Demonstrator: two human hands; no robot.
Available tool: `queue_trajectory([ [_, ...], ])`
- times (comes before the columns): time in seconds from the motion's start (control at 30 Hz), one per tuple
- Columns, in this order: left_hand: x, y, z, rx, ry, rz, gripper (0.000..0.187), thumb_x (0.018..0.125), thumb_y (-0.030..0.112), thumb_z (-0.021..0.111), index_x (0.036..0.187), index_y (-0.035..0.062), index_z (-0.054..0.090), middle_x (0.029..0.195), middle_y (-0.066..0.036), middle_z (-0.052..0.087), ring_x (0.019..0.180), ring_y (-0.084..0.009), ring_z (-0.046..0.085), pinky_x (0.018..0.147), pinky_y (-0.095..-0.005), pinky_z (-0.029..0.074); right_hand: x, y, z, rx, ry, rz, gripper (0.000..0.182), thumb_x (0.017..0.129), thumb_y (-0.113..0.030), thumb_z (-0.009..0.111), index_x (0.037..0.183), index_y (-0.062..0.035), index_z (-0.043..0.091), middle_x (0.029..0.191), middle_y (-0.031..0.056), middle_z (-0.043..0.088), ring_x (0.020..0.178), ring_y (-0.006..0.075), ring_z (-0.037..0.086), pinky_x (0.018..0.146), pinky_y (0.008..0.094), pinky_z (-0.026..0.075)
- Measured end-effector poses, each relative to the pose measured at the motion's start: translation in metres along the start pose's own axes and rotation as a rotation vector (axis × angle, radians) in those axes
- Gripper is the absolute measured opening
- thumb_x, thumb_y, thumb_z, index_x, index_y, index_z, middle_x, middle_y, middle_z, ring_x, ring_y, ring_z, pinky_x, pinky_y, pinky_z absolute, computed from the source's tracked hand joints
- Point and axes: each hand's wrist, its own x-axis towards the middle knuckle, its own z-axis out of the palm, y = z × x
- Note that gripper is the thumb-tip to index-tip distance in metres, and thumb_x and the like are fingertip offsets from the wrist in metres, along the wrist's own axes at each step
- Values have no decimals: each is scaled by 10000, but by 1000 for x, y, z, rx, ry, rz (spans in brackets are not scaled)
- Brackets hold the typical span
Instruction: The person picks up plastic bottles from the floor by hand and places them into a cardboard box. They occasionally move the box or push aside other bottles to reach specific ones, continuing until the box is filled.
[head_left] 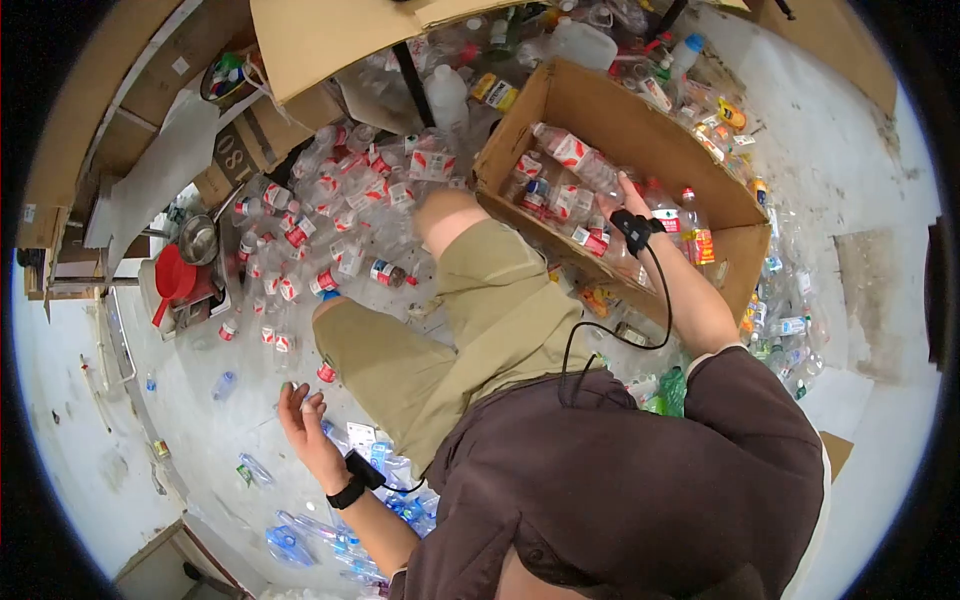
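Observation:
My right hand is inside the large cardboard box, its fingers around the base end of a clear plastic bottle with a red and white label. That bottle lies tilted, cap end toward the box's far left wall. Beneath and beside it are several other bottles, among them one with a red cap standing near the right wall. Down at the left, my left hand hangs above the floor with loosely bent fingers apart and nothing in them. Both wrists wear black straps with small devices.
A big heap of red-labelled bottles spreads left of the box. Blue-tinted bottles lie below my left hand. More mixed bottles line the box's right side. A red pan and a metal pot stand at the left.

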Motion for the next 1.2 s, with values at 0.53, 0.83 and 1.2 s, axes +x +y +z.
queue_trajectory([
  [0.53, 4, -210, -43, -168, 203, -566, 451, 837, 259, 543, 1224, 57, 431, 1030, -95, 552, 812, -175, 548, 698, -296, 454, -50, 62, 72, -523, -326, 106, 190, 870, -136, 494, 972, 7, 566, 926, 102, 625, 734, 134, 583, 571, 199, 467],
  [0.83, 67, -354, -13, 365, 139, -703, 610, 684, 143, 594, 1259, 68, 403, 1098, -247, 557, 1000, -360, 559, 851, -393, 450, -147, 165, 167, -1111, -339, 118, 247, 902, -257, 482, 1091, -102, 515, 765, -8, 588, 592, 41, 536, 416, 147, 382],
  [1.2, 181, -381, 31, 1236, -47, -276, 470, 842, 144, 452, 1300, 237, 404, 1424, -72, 256, 1292, -313, 254, 1002, -528, 225, -132, 184, 192, -1211, -191, 42, 273, 875, -322, 518, 1032, -99, 505, 690, 49, 611, 537, 121, 585, 389, 202, 382],
])
